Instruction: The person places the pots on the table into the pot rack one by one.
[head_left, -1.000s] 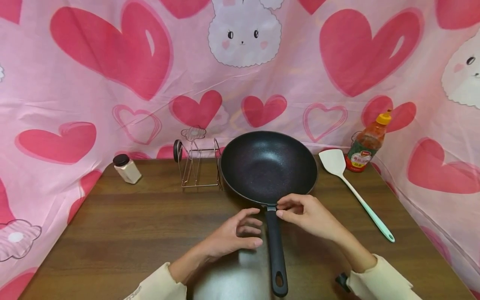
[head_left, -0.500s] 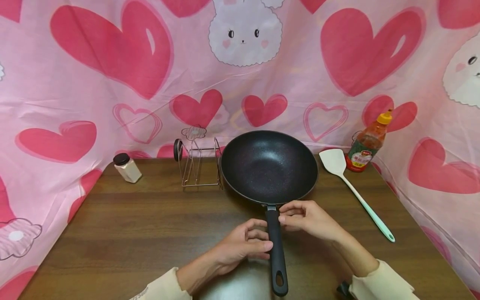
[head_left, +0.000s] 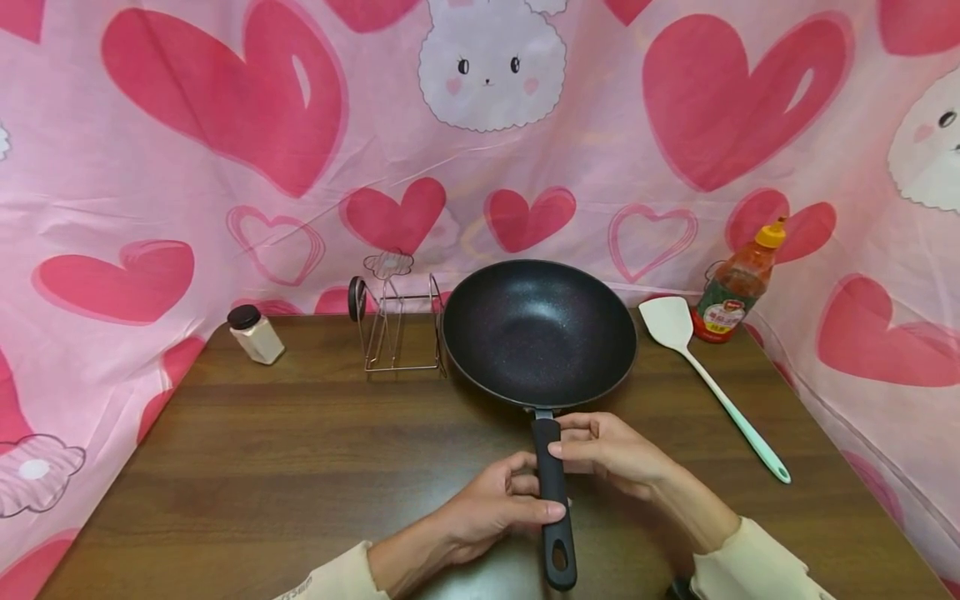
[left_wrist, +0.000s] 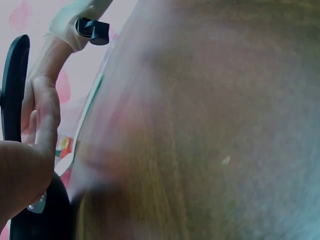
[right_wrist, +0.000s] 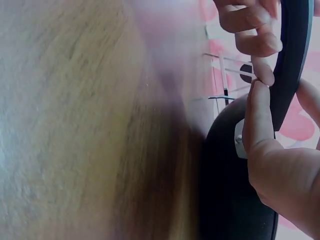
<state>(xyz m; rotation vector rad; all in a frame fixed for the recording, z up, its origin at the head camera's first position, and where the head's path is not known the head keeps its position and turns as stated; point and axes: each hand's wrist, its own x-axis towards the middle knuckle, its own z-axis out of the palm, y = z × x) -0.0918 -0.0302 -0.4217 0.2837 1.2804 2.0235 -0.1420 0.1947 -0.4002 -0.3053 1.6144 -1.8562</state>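
A black wok (head_left: 540,333) with a long black handle (head_left: 551,475) is at the back middle of the table, its handle toward me. From the left, my left hand (head_left: 495,510) holds the handle near its middle, thumb on top and fingers curled below. My right hand (head_left: 618,454) pinches it from the right, farther up, with the thumb on the upper side. In the right wrist view, the right hand (right_wrist: 280,165) has its index finger along the underside of the handle (right_wrist: 295,55), close to left-hand fingertips. The wok is bare inside.
A wire rack (head_left: 401,367) stands left of the wok, and a dark-capped seasoning jar (head_left: 257,336) farther left. To the right lie a white spatula with a mint handle (head_left: 731,408) and, upright behind it, a yellow-capped sauce bottle (head_left: 735,287). Pink cloth (head_left: 300,233) surrounds the wooden table (head_left: 262,467).
My left hand has moved right, from beside the handle onto it. My right hand has slid down toward me along the handle, and its thumb now lies on top. The wok has stayed put.
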